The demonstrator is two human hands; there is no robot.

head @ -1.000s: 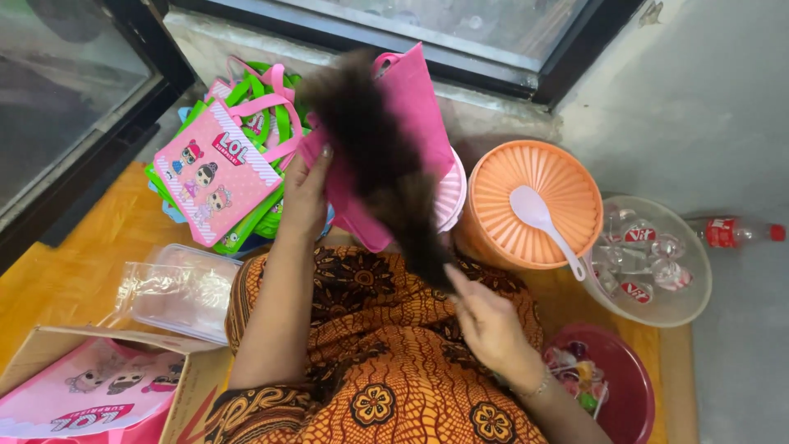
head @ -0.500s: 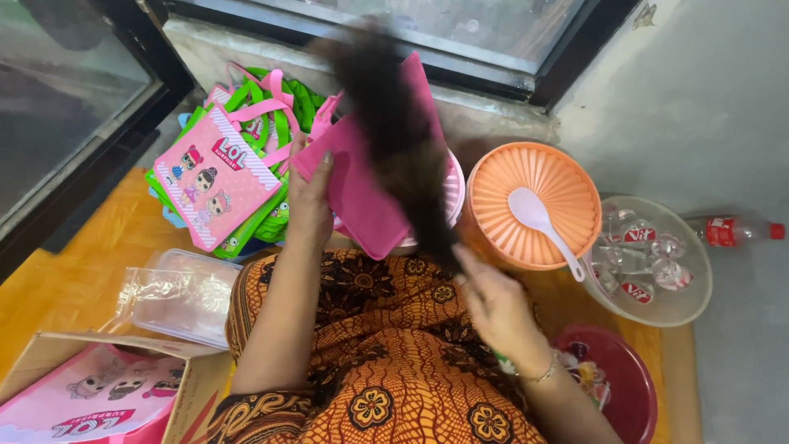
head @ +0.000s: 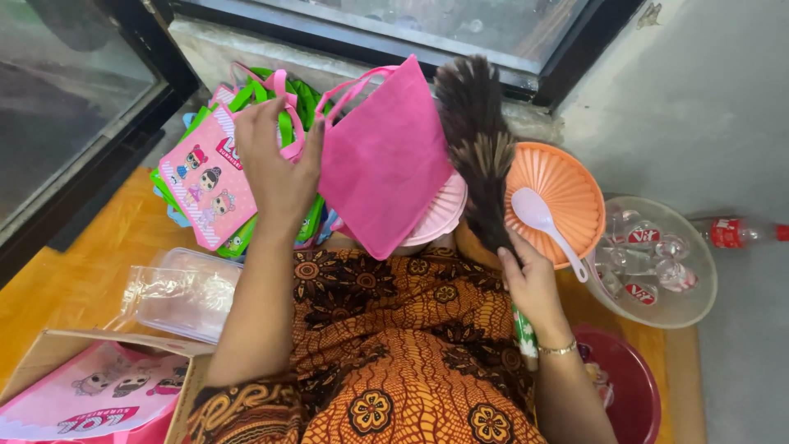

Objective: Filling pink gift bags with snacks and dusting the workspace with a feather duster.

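Left hand [head: 275, 168] clenched round the handles of a plain pink bag [head: 382, 160], holding it up just above the patterned lap. Right hand [head: 530, 284] gripping a dark feather duster [head: 477, 140], feathers upright, touching the pink bag's right edge. Right of the bag: orange ribbed lid [head: 567, 185] with white spoon [head: 546, 226]. Left of it: stack of printed bags [head: 205, 189].
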